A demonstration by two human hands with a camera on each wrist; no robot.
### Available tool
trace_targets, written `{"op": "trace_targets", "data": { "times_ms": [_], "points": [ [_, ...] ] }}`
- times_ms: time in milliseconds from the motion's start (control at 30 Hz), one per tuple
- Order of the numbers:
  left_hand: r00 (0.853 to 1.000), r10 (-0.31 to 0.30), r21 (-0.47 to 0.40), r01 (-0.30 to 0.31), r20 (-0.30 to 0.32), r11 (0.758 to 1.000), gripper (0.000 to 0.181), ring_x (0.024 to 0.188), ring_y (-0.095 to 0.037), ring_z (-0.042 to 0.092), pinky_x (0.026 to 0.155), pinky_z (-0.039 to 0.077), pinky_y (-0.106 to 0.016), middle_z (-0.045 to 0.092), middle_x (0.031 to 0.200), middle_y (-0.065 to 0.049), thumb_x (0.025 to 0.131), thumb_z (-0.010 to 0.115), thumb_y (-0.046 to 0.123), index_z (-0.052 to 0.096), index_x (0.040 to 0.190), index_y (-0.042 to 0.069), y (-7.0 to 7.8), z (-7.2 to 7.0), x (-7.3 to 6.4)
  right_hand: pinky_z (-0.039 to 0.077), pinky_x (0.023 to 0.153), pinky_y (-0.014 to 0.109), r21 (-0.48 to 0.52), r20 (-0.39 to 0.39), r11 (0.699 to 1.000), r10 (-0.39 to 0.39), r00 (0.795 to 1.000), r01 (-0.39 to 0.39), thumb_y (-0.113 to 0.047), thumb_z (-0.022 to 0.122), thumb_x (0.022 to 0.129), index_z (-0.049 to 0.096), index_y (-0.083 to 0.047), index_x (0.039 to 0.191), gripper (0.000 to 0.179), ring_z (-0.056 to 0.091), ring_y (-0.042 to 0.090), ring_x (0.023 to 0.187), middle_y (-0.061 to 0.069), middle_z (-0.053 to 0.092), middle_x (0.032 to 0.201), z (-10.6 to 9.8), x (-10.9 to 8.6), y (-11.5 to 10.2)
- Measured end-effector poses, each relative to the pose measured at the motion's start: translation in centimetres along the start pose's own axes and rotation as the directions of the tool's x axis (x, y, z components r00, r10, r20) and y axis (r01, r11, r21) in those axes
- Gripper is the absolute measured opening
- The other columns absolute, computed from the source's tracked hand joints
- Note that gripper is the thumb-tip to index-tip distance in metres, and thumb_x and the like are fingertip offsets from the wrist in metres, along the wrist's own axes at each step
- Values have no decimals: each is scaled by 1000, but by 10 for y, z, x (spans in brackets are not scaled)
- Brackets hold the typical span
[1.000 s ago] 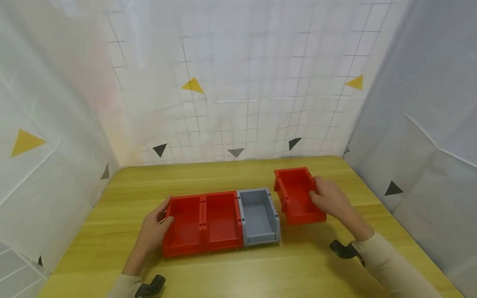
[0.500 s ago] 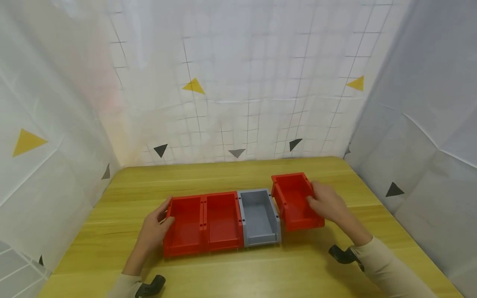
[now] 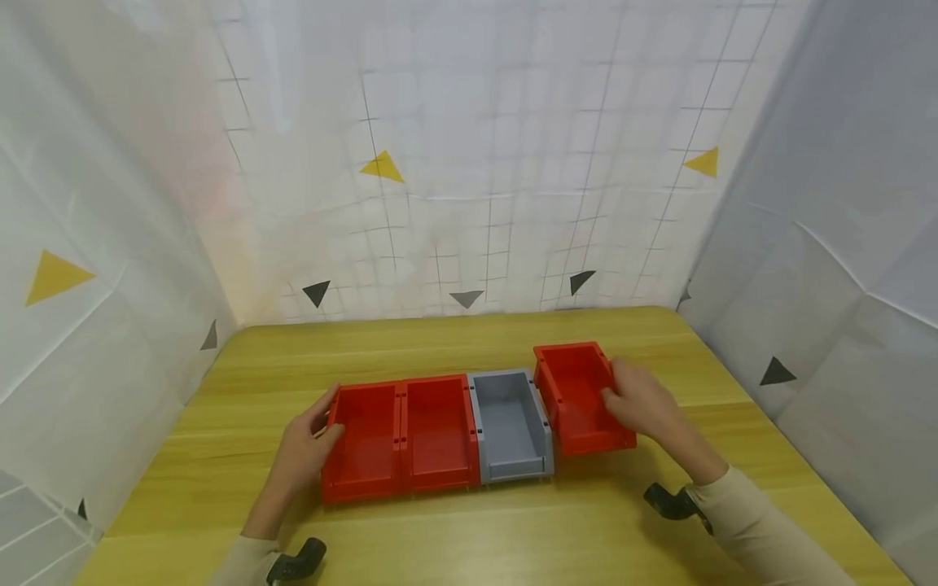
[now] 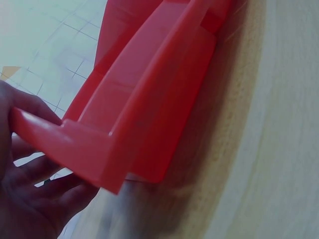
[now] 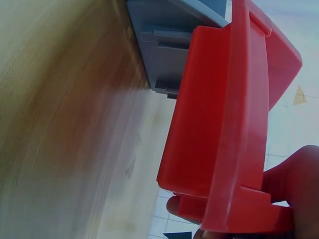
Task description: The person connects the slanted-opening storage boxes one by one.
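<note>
Three storage bins stand side by side in the head view: a red bin [image 3: 365, 443] at the left, a second red bin [image 3: 438, 435] and a grey bin [image 3: 509, 427]. My left hand [image 3: 302, 448] grips the left side wall of the leftmost bin, thumb inside the rim and fingers outside. With my right hand [image 3: 645, 400] I hold another red bin [image 3: 579, 399] by its right wall, off the table and tilted slightly. The right wrist view has this held bin [image 5: 204, 114] close beside the grey bin's ribbed side [image 5: 164, 55]; whether they touch, I cannot tell.
The bins are on a yellow wood-grain table [image 3: 454, 533]. White sheeting [image 3: 469, 163] with grid lines and triangle marks rises behind and at both sides. Dark curved pieces [image 3: 296, 561] sit at both wrists.
My right hand has brought the held red bin a little left, lower and nearer to me, closer to the grey bin. My left hand and the three-bin row have stayed put.
</note>
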State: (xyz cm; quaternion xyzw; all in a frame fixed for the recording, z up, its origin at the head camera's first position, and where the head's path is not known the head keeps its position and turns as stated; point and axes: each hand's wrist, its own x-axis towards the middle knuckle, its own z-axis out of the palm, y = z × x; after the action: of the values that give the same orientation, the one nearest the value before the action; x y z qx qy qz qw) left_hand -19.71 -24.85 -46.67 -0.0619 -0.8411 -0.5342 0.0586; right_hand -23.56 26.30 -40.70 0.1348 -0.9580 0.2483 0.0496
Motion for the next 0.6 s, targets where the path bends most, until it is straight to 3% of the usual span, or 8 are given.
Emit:
{"op": "trace_targets", "data": {
  "times_ms": [433, 600],
  "points": [
    [1000, -15, -1, 15, 3, 1000, 65, 138, -45, 47, 103, 44, -50, 38, 161, -22, 102, 55, 0, 35, 163, 11, 1, 0, -1, 47, 54, 37, -129, -6, 990, 58, 998, -59, -5, 61, 88, 55, 8, 102, 20, 52, 24, 62, 9, 55, 74, 7, 3, -6],
    [1000, -9, 4, 9, 3, 1000, 65, 138, -45, 47, 103, 43, -50, 38, 161, -22, 102, 55, 0, 35, 163, 11, 2, 0, -2, 46, 52, 36, -134, -13, 987, 82, 997, -83, -3, 59, 88, 54, 10, 105, 22, 51, 24, 60, 9, 54, 73, 12, 2, -6]
  ]
}}
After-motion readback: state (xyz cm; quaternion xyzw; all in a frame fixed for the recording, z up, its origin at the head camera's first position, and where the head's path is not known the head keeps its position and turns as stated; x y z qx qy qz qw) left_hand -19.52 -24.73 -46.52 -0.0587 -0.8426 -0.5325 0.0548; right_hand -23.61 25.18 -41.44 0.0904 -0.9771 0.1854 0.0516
